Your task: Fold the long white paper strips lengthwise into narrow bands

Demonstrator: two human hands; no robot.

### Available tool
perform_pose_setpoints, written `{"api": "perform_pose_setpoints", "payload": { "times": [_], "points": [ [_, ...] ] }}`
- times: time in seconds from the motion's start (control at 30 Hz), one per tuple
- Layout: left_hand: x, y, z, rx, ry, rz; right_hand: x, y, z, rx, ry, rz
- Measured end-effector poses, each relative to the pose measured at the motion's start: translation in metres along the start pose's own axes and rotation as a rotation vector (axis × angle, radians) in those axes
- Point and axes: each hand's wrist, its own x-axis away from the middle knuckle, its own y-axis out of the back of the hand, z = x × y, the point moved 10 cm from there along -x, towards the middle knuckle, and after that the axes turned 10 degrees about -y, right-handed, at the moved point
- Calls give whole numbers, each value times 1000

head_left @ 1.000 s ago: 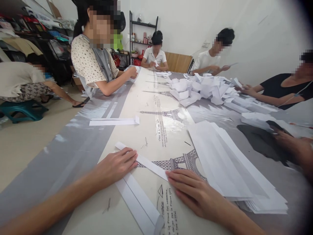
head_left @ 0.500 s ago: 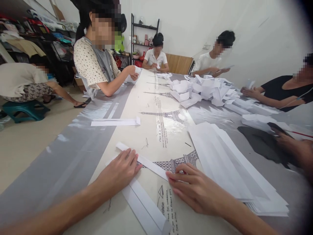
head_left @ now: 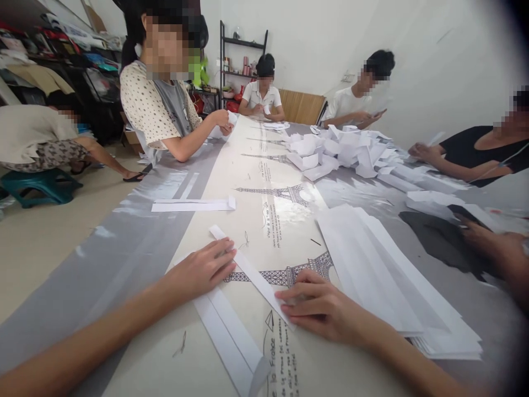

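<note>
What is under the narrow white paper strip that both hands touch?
Beneath the narrow strip is the cream table cover, whose tower drawing shows on both sides of the strip. Whatever the strip and left hand cover cannot be seen.

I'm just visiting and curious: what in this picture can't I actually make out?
All in the head view:
White strip: partly covered by the left hand and the right hand.
Folded paper: near end cut off by the bottom edge; upper part hidden behind the left hand and wrist.
Far lettering: too small to read.
Another person's hand: blurred, with the forearm lost in the dark right edge.
</note>
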Motion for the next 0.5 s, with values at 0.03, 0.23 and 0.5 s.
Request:
{"api": "perform_pose_setpoints", "payload": {
  "times": [0.03, 0.23, 0.5],
  "points": [
    [0, 0, 1, 14, 9, 2, -1, -1, 4, 26, 14, 4],
    [-11, -2, -19, -219, 55, 42, -5, -6, 18, 89, 52, 46],
    [-34, -19, -23, -443, 120, 232, -3, -13, 26, 126, 40, 66]
  ]
}}
